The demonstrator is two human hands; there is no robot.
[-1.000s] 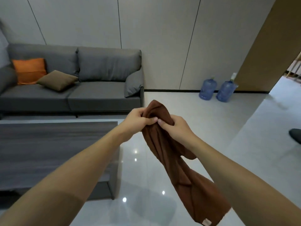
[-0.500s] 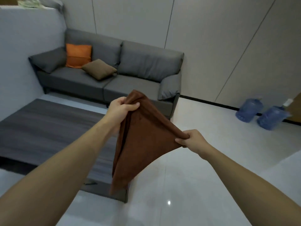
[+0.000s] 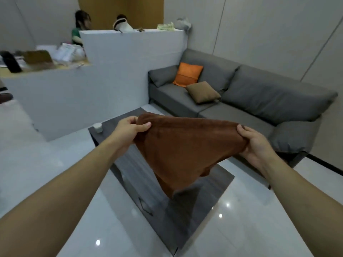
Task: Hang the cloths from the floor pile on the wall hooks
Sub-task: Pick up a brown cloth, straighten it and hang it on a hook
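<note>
A brown cloth [image 3: 181, 147] is stretched between both my hands at chest height, its top edge taut and its lower corner hanging down in a point. My left hand [image 3: 130, 127] pinches the cloth's left corner. My right hand [image 3: 254, 143] grips the right corner, thumb on top. No wall hooks and no floor pile show in this view.
A low dark coffee table [image 3: 219, 184] stands right below the cloth, with a small white jar [image 3: 98, 127] on its far corner. A grey sofa [image 3: 259, 101] with orange and brown cushions lies beyond. A white partition [image 3: 111, 75] is at left, a person behind it.
My hands have drawn apart, spreading the bunched cloth out wide. The view has swung left, from the water bottles and wall to the sofa's left end and the partition.
</note>
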